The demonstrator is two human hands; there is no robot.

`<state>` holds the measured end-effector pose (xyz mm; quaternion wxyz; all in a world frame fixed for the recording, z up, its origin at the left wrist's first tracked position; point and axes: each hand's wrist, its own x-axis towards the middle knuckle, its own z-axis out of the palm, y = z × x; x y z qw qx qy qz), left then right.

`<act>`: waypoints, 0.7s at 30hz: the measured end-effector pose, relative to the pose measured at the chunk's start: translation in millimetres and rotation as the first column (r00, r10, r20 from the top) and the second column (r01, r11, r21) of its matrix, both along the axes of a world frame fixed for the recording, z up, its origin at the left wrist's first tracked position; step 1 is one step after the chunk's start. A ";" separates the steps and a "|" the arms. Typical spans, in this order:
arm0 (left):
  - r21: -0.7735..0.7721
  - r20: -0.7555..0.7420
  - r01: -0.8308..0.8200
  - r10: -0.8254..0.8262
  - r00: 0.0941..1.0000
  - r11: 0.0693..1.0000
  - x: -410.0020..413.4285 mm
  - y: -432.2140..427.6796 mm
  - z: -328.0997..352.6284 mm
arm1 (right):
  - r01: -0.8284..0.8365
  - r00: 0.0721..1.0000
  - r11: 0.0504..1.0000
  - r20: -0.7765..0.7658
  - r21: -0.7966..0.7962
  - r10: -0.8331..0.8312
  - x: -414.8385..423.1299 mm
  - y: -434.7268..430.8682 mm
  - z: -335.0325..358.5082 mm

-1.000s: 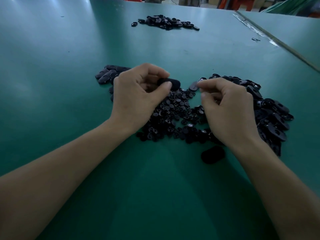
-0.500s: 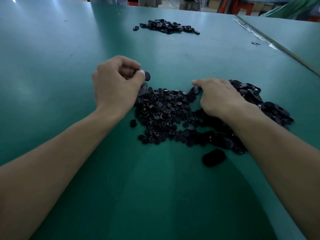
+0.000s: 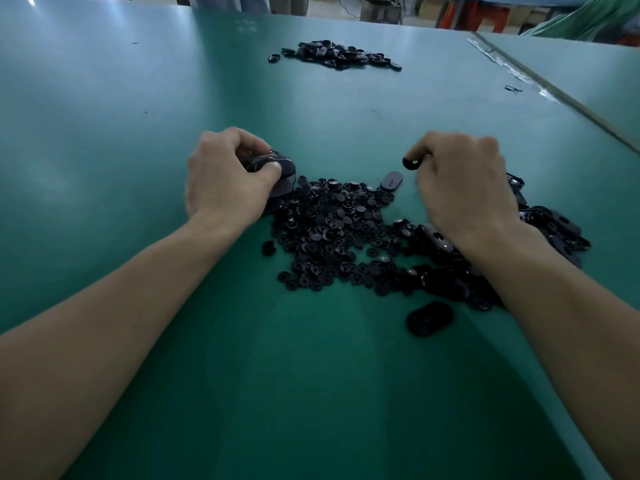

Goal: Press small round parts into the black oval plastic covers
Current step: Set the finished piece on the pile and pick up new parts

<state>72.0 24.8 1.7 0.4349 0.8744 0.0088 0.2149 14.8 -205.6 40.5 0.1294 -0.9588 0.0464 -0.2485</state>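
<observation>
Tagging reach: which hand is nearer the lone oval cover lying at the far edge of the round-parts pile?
Right. The right hand sits just right of the oval cover; the left hand is well off to its left.

A green desk (image 3: 311,393) is spreading out beneath and beyond the fingers (image 3: 450,142). Far to the fingers' right a taped seam (image 3: 526,71) is running diagonally, with a small dark object (image 3: 512,89) lying just beside it. Orange legs (image 3: 485,15) are standing past the far edge.
</observation>
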 end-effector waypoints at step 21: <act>-0.182 0.204 0.565 -0.531 0.822 0.805 -49.6 -45.5 3.9 | -0.375 0.915 0.465 0.239 0.802 0.324 -43.9 24.7 -14.5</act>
